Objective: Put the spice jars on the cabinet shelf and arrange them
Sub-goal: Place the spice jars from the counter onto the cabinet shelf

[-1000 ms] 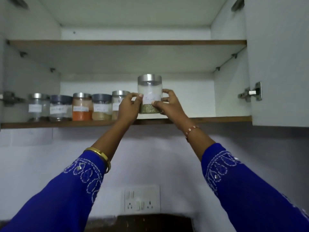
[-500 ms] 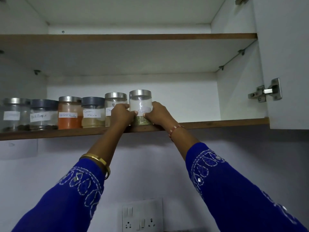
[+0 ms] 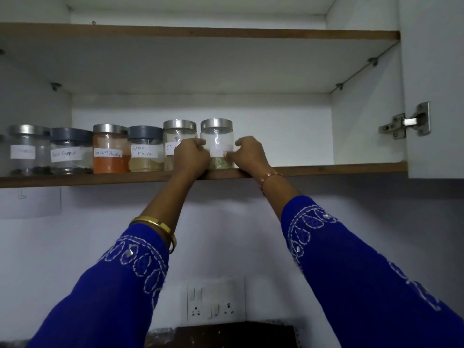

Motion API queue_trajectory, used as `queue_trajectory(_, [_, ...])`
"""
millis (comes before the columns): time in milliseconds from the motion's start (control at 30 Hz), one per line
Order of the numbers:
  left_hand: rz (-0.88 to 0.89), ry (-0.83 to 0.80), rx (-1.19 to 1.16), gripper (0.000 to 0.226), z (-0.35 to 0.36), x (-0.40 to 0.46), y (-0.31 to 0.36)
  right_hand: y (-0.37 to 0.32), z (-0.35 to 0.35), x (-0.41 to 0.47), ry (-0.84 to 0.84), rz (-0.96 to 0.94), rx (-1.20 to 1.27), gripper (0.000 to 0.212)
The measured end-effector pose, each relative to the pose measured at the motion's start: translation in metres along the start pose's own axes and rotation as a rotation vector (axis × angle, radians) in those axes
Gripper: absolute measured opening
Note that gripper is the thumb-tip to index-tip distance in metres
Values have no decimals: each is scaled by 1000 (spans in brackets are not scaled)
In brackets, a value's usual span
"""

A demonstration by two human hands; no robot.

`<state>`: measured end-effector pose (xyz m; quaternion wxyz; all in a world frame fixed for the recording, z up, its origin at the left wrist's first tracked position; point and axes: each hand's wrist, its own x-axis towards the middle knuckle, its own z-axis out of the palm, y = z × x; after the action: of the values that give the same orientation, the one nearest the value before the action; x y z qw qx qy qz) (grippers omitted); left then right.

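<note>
White laminate lines the open cabinet [image 3: 276, 71], whose wood-edged lower shelf [image 3: 326, 169] runs across the frame below a second, upper shelf [image 3: 226, 33]; the door [image 3: 434, 84] stands open at the right with a metal hinge [image 3: 406, 123] on its inner face. Under the cabinet is a pale wall with a switch-and-socket plate [image 3: 216, 301]. Both arms, in blue embroidered sleeves, reach up and forward to the shelf's front edge, a gold bangle [image 3: 157, 223] on the left wrist and a thin bracelet [image 3: 270, 177] on the right. A row of six jars stands upright on the shelf. The rightmost jar [image 3: 217, 136], steel-lidded with greenish contents at its base, sits between the two hands. The left hand [image 3: 192, 158] is curled against its left side, partly covering the neighbouring steel-lidded jar [image 3: 179, 134]. The right hand [image 3: 247, 153] has fingers bent, their tips pinching at the jar's paper label [image 3: 220, 150]. Further left stand the Garam Masala jar [image 3: 145, 149], the orange chilli powder jar [image 3: 110, 149], the black pepper jar [image 3: 70, 151] and one last steel-lidded jar [image 3: 27, 149].
</note>
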<state>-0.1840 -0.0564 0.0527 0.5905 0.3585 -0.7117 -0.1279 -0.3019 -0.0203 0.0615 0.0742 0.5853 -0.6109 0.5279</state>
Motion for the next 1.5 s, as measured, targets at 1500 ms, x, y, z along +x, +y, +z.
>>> queue_trajectory(1500, [-831,-488,-159,29,89,-566,-133,237,22,-566,-606,733,-32,96])
